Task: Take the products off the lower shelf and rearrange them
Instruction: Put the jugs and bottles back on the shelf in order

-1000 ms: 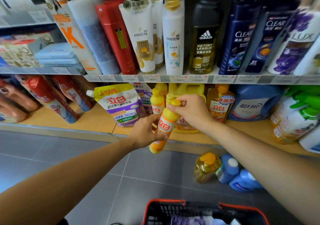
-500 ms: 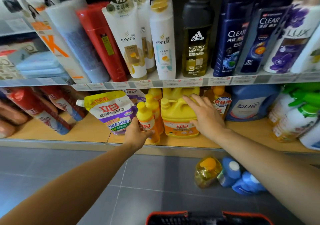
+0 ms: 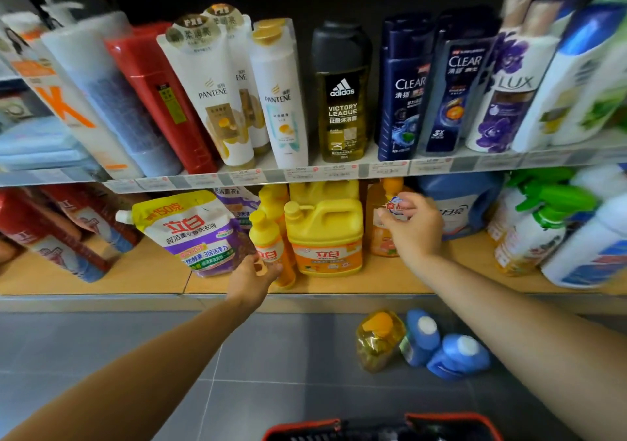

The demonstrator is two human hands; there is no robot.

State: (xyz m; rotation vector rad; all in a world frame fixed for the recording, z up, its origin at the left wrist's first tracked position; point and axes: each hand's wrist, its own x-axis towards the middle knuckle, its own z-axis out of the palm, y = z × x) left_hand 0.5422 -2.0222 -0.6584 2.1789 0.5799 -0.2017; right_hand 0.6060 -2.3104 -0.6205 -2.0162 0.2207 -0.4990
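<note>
Lower centre: the left hand (image 3: 252,283) grips the small yellow bottle (image 3: 266,237) on the lower shelf (image 3: 101,281); seat it upright beside the yellow jug (image 3: 325,233). The right hand (image 3: 414,230) curls at the orange pump bottle (image 3: 383,242), grip unclear; take its body, not the pump.

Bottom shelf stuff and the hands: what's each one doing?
left hand: grips the small yellow bottle low down.
small yellow bottle: upright on the lower shelf, capped.
right hand: at the orange bottle; grip unclear.
yellow jug: upright, capped, no hand on it.
purple pouch: leaning, capped.
floor bottles: off the shelf, capped.
</note>
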